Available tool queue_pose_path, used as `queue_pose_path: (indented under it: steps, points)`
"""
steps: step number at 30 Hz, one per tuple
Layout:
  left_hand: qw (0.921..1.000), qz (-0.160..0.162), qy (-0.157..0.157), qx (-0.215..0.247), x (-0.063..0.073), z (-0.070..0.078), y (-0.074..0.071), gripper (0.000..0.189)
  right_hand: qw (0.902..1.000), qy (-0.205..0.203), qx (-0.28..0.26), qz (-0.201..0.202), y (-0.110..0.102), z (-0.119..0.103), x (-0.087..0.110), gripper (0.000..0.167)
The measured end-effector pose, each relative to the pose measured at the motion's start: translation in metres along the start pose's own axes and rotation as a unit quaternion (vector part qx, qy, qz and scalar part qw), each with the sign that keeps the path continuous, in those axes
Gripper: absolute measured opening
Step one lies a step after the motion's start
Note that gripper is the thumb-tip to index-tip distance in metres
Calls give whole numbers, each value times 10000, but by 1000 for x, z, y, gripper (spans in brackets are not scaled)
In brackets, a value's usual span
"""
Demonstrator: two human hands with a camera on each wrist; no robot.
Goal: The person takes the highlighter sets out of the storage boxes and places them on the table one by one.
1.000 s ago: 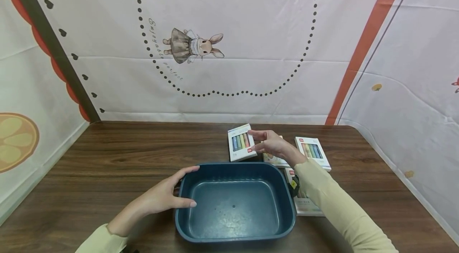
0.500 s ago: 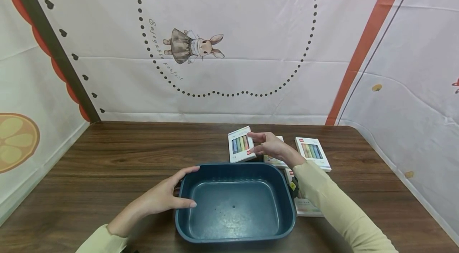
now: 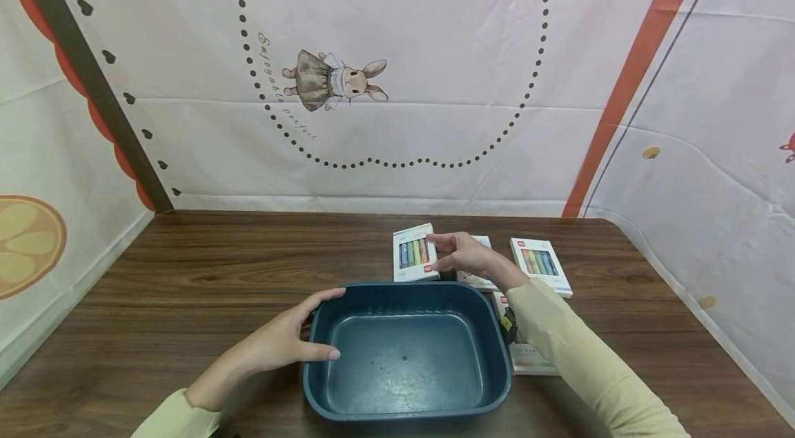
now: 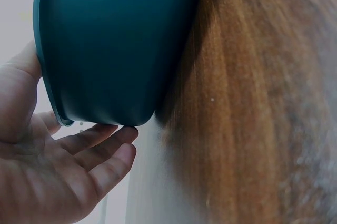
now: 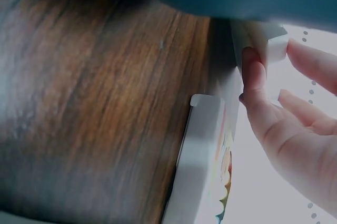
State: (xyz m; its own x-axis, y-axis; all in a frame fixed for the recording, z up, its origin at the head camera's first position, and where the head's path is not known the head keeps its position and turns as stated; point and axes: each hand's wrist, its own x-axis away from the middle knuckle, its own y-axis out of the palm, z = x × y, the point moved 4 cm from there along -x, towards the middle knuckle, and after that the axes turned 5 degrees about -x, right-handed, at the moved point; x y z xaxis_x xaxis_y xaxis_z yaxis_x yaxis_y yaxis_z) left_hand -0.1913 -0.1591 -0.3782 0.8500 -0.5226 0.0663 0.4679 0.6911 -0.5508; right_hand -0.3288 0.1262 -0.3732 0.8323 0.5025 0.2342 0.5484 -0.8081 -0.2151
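My right hand [image 3: 468, 259] pinches the right edge of a white box of coloured sticks [image 3: 411, 255], just behind the basin; a window in its front shows the sticks. In the right wrist view, thumb and fingers hold the end of that box [image 5: 274, 47]. My left hand [image 3: 288, 334] grips the left back corner of a dark blue basin [image 3: 406, 410], its thumb over the rim and inside. In the left wrist view, that hand's fingers [image 4: 113, 163] touch the basin's outer wall [image 4: 121, 45]. Nothing lies in the basin.
Another similar box [image 3: 542, 265] lies at the back right. A box with a picture [image 3: 478, 279] is partly under my right hand, and one more box [image 3: 533, 360] lies beside the basin, partly hidden by my sleeve. A printed white cloth [image 3: 435, 31] stands behind the wooden table [image 3: 186, 272].
The box in my right hand has come slightly down towards the basin and stands straighter. My left hand and the basin have stayed where they were.
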Motion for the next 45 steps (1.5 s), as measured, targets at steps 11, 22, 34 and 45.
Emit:
queue_pose_path:
  steps: [11, 22, 34, 45]
  points:
    - [10000, 0, 26, -8, 0, 1, 0, 77, 9986, 82, 489, 186, -2, 0, 4, 67]
    - [9999, 32, -45, -127, -1, 1, -1, 77, 9968, 94, 769, 200, -4, 0, 8, 64]
    - [9997, 30, -108, -197, -1, 2, -1, 78, 9980, 87, 596, 172, -6, 1, 9, 60]
    - [9998, 33, 6, -186, -2, 1, -1, 81, 9976, 73, 623, 288, -17, 1, 18, 57]
